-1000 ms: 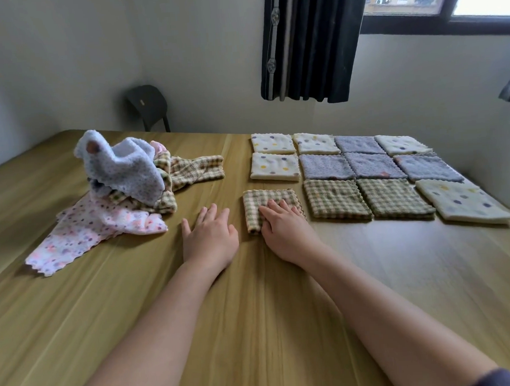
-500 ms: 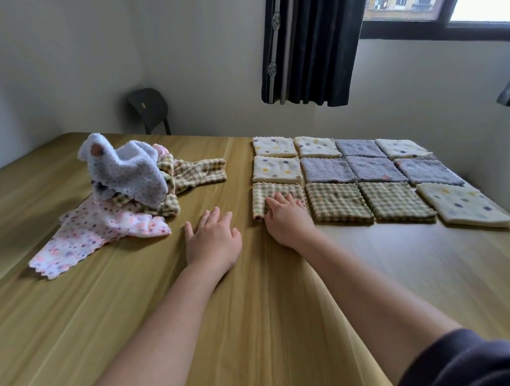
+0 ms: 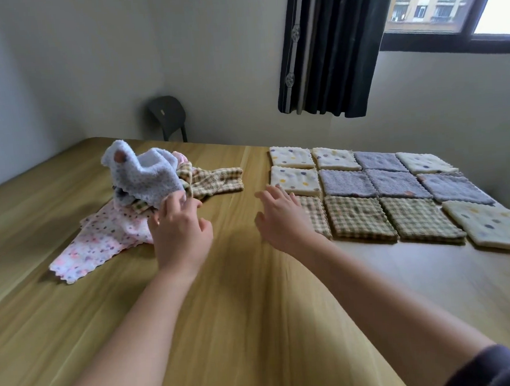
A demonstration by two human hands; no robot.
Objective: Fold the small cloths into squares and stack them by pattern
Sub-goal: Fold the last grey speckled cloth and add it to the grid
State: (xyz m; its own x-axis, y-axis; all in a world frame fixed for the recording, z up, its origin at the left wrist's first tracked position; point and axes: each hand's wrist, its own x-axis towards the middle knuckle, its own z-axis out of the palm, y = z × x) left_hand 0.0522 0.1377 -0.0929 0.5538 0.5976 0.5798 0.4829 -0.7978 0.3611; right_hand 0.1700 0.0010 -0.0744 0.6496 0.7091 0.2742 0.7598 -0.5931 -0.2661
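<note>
An unfolded pile lies at the table's left: a lavender fleecy cloth (image 3: 145,175) on top, a crumpled checked cloth (image 3: 217,180) behind it, a pink dotted cloth (image 3: 101,241) spread underneath. My left hand (image 3: 178,227) reaches into the pile, fingertips touching the lavender cloth's lower edge; a grip is not plain. To the right is a grid of folded squares: cream dotted (image 3: 290,156), lavender (image 3: 344,183), checked (image 3: 358,219). My right hand (image 3: 282,218) hovers with spread fingers over the left part of the nearest folded checked square (image 3: 316,216), holding nothing.
The wooden table (image 3: 255,312) stretches toward me. A dark chair (image 3: 168,114) stands beyond the far edge by the wall. A black curtain (image 3: 328,48) hangs beside the window at the back right. More folded squares reach the table's right side (image 3: 494,226).
My right hand let go of the folded checked square after sliding it into the grid's front row and has lifted leftward. My left hand left the table and moved to the pile.
</note>
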